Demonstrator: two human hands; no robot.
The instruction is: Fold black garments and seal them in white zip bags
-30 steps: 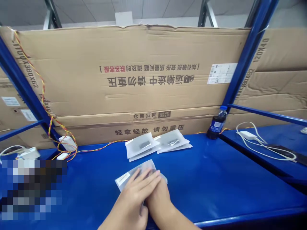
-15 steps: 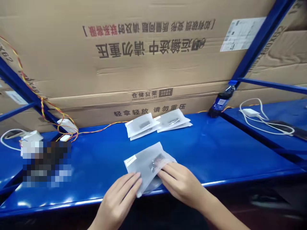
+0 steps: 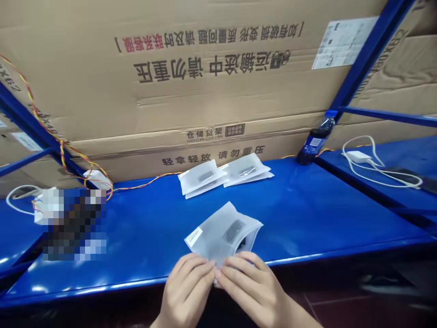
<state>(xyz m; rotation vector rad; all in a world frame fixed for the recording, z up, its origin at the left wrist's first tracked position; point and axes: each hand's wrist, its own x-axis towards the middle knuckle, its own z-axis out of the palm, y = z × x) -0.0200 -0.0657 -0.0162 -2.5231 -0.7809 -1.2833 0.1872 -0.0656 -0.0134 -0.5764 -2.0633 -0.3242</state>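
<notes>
A translucent frosted bag lies tilted over the front edge of the blue shelf, with a white label at its left corner and dark print on its face. Its right side gapes, and something dark shows inside. My left hand pinches the bag's near edge. Right beside it, my right hand grips the same edge, fingertips almost touching those of the left. Farther back lie more frosted bags, a left group and a right group, each overlapping in layers.
Large cardboard boxes stand behind the shelf. A dark bottle with a blue cap leans at the back right. White cable and adapter lie at the far right. Twisted red-yellow wires run along the back; a blurred dark object is at left.
My right hand has come out of the bag's opening and moved down-left to its near edge. My left hand has shifted right. The bag has turned slightly and its right side now gapes.
</notes>
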